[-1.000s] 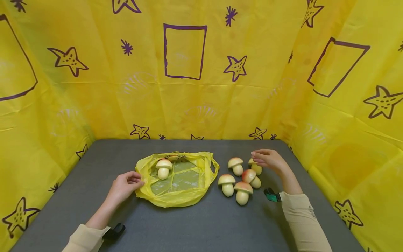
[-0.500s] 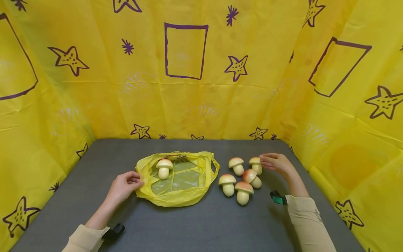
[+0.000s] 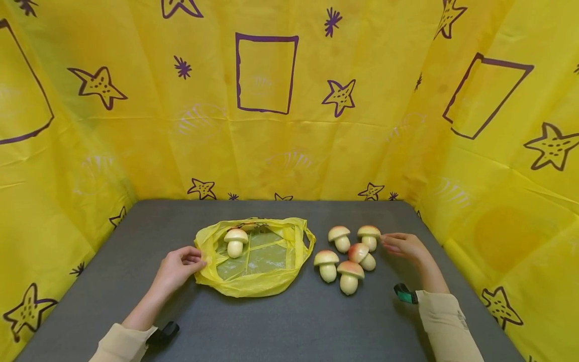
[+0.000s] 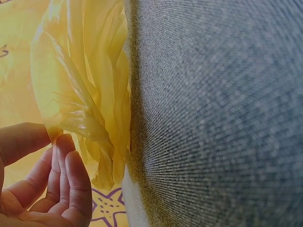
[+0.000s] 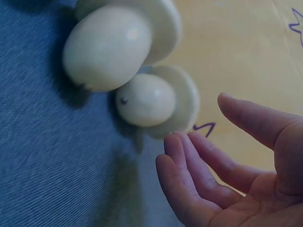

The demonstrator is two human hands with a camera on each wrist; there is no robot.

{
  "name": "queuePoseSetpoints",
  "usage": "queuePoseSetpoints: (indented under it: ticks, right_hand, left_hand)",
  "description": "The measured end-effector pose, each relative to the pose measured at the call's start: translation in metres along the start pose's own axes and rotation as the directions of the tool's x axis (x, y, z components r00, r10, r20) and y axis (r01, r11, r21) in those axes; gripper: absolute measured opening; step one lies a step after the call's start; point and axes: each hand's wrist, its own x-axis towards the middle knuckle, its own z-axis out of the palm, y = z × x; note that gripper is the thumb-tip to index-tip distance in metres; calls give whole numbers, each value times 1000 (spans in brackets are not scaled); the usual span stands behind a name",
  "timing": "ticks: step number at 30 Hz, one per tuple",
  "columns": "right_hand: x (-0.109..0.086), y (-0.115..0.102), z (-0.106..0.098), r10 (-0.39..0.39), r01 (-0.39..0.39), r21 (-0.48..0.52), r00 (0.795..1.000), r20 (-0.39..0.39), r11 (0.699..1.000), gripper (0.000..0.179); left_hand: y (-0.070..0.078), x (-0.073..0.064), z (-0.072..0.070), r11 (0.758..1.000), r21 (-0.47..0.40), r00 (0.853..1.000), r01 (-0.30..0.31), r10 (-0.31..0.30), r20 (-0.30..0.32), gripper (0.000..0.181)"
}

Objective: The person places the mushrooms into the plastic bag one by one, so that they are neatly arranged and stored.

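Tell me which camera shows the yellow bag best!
The head view: from above, it shows nearly all of the yellow bag, with one mushroom inside. The left wrist view shows only a crumpled side, close up, pinched by the left hand. The right wrist view doesn't show it.

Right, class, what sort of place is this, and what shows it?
Probably a staged tabletop booth: yellow, star-patterned, cloth-like sheets hang on three sides of a dark grey table, which bears cream, red-tinged, toy-like mushrooms.

Downward head and close right-wrist views share mushrooms [image 3: 359, 253].
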Motion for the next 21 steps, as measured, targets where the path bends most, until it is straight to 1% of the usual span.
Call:
queuePoseSetpoints:
  ticks: [7,11,14,16,21]
  right_hand:
    - [6,16,1,47,-47,-7,999,-14,999,60]
    - [11,22,4,78,-78,-15,997,8,997,63]
    - [14,23,7,98,-98,-7,995,18,995,65]
    - [16,23,9,114,-114,-3,993,6,993,66]
    - [20,20,16,149,-149,-48,989,-18,988,72]
  left_hand:
    - [1,1,0,1000,0,1000,-4,4,6,28]
    - [1,1,0,1000,2,1000,-3,3,6,28]
    - [0,1,0,1000,3,1000,-3,3,5,28]
    - [0,1,0,1000,1,1000,-5,5,4,28]
    - [0,1,0,1000,1,1000,-6,6,3,27]
